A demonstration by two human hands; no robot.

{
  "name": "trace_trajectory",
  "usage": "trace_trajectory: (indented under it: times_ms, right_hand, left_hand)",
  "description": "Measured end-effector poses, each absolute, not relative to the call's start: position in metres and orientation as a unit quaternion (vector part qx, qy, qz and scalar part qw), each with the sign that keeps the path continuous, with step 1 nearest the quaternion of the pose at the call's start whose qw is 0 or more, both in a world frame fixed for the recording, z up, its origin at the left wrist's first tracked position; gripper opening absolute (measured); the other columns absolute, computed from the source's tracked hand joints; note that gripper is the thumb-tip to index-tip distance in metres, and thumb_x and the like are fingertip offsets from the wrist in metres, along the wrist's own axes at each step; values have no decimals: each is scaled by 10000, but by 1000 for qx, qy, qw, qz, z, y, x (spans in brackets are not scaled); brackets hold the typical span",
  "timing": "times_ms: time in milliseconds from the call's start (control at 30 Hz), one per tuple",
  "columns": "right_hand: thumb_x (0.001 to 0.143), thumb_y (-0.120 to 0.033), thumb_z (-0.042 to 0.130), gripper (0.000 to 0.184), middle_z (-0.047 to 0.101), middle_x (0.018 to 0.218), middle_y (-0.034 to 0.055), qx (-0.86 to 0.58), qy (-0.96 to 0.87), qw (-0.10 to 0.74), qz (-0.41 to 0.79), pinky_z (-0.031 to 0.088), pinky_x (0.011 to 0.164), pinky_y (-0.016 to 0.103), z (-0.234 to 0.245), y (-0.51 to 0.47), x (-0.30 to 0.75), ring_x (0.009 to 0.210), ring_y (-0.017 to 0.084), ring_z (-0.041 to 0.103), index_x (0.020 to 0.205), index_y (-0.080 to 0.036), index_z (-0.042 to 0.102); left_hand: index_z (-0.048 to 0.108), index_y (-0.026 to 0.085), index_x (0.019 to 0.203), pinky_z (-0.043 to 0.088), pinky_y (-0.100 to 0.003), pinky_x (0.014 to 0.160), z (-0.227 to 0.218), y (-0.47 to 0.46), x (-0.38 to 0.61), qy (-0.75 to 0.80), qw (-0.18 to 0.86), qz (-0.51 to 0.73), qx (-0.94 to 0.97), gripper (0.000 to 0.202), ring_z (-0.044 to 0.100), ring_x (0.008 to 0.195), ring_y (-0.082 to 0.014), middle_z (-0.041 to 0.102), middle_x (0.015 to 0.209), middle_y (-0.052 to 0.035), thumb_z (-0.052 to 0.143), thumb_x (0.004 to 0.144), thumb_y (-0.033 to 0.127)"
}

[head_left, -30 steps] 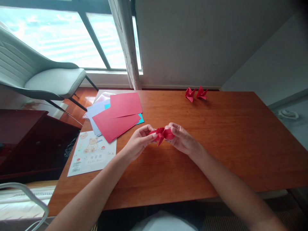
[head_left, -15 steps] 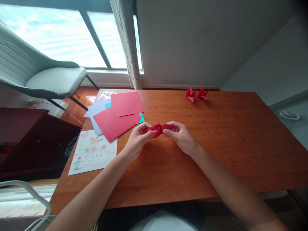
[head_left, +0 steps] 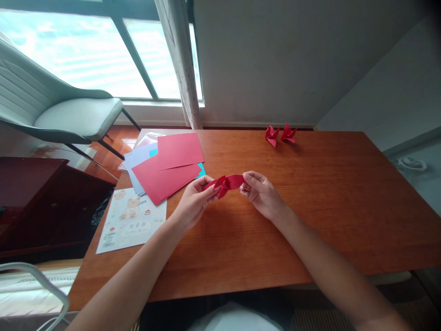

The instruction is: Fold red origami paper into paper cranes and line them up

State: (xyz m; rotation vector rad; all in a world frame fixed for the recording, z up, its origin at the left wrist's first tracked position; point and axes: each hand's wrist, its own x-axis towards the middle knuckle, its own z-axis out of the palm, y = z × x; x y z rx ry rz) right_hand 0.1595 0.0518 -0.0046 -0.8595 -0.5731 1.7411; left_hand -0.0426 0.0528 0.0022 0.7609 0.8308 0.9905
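Observation:
A folded red paper crane (head_left: 227, 183) is held between my two hands above the middle of the table. My left hand (head_left: 196, 197) pinches its left side between thumb and fingers, covering part of it. With thumb and fingertips, my right hand (head_left: 260, 193) grips the outer tip of the wing on the right, which shows broad and slightly curved. Two finished red paper cranes (head_left: 273, 135) stand side by side near the table's far edge.
Red paper sheets (head_left: 179, 151) lie at the table's left over lilac and blue sheets. Closer to me is a white card with a printed bear (head_left: 132, 225). A grey chair (head_left: 82, 117) stands beyond the left edge of the wooden table (head_left: 327, 197), near the window.
My right hand has slid outward to the wing's tip, so more of that wing shows. My left hand keeps its hold. The view has shifted slightly.

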Motion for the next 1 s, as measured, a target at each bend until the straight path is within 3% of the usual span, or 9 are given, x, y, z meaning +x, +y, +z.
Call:
trace_trajectory:
  times_ms: [333,500,633,833,1000]
  right_hand:
    - [766,-247,812,178,633,626,-41,-266,-92,530,800,468,503,166,1,56,169,591,70,578,727,-169,657]
    - [828,-266,753,89,750,802,-5,-253,-120,541,793,524,546,168,0,53,166,687,92,667,859,-192,716]
    - [843,-284,748,119,782,931,14,-230,-137,543,796,563,606,166,0,51,163,762,96,706,913,-189,729]
    - [847,-263,749,117,789,848,14,-245,-135,560,780,575,600,135,-1,50,161,717,86,722,894,-158,731]
    - [849,-266,747,115,780,793,7,-255,-127,560,778,564,568,128,1,48,156,702,87,720,873,-155,731]
  left_hand:
    - [613,138,814,464,-145,575,4,57,-50,324,784,455,270,215,552,609,-56,600,692,8,781,815,273]
    - [629,132,827,498,-142,580,4,55,-48,310,790,479,224,244,588,608,-57,629,693,7,820,776,275]
    - [644,128,839,547,-157,624,8,54,-45,310,786,491,210,268,627,626,-69,672,722,-2,841,749,287]
    - [669,143,918,591,-176,698,12,52,-44,283,797,497,196,243,689,715,-92,735,848,-18,812,784,288]
    - [650,152,890,589,-161,673,17,50,-42,270,802,495,200,182,699,730,-89,726,810,-6,765,836,281]
